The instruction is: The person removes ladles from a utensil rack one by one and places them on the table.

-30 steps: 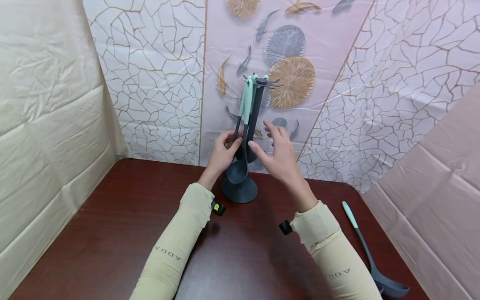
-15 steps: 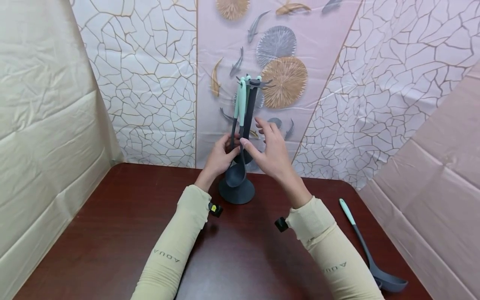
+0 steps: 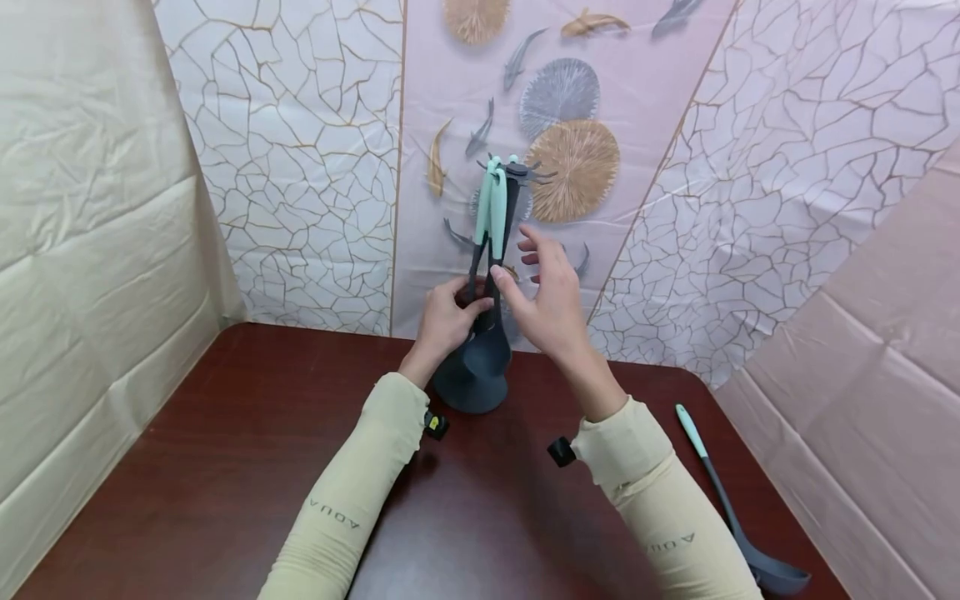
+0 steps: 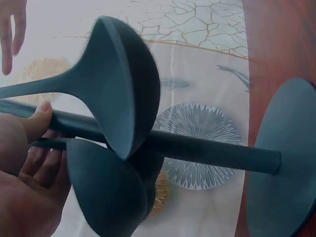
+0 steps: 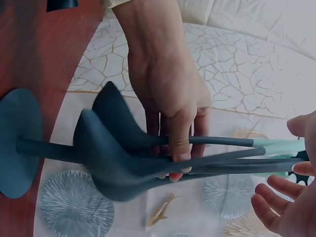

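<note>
utensils (image 3: pixel 498 221) hang in a cluster on the dark stand (image 4: pixel 207 153), and we see smooth, matte heads (image 5: pixel 103 143) below glossy mint handles (image 3: pixel 498 200). the front ladle (image 4: pixel 118 86) has a deep rounded bowl; just beside it is another scooped head (image 4: pixel 106 190). the stand has a slim pole (image 5: pixel 54 151) above a wide disc base (image 3: pixel 467 398), with a hooked top (image 3: pixel 518 170) fanning out. the left grip (image 3: pixel 445 321) is curled round the pole, thumb in front, fingers behind. the right grip (image 3: pixel 553 304) holds nothing, its fingers apart and softly bent just beside the handles; we can't tell whether its thumb touches one. the stand is near the far edge of the glossy red-brown tabletop (image 3: pixel 225 467), and a loose ladle (image 3: pixel 750 550) lies by the right edge. behind, we find wrinkled white cloth (image 3: pixel 300 167) with gold crackle lines and a pink panel (image 3: pixel 450 83) of fish and round motifs; creased cream cloth (image 3: pixel 90 250) hangs at the left.
</note>
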### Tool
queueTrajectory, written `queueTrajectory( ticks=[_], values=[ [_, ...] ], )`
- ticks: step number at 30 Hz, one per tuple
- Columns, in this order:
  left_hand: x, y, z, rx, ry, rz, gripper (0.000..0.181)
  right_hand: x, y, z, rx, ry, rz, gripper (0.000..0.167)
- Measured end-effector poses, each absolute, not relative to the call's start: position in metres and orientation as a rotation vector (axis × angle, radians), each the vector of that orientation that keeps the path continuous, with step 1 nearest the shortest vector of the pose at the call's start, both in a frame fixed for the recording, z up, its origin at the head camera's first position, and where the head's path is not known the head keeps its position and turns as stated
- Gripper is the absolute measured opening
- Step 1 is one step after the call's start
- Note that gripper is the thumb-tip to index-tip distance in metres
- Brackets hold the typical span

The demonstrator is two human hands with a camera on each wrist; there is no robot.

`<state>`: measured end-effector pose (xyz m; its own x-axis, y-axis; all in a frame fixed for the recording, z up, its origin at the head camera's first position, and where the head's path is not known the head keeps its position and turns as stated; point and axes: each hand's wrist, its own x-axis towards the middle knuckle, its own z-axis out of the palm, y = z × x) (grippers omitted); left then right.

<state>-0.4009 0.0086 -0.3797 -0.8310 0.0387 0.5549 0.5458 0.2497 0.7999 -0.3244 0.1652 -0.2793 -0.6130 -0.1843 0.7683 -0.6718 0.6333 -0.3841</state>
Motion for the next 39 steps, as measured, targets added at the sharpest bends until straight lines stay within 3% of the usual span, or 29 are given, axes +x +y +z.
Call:
queueTrajectory(
  ticks=[22, 39],
  values=[
    [-0.392, 0.015, -0.378, -0.4, -2.038, -1.355, 0.021, -0.34, 0.157, -0.26, 0.518, -2.155, 1.022, 0.046],
    [-0.393, -0.002, -0.366, -0.604, -2.017, -1.236, 0.03, -0.346, 0.157, -0.262, 0.508, -2.09, 1.02, 0.042]
  ],
)
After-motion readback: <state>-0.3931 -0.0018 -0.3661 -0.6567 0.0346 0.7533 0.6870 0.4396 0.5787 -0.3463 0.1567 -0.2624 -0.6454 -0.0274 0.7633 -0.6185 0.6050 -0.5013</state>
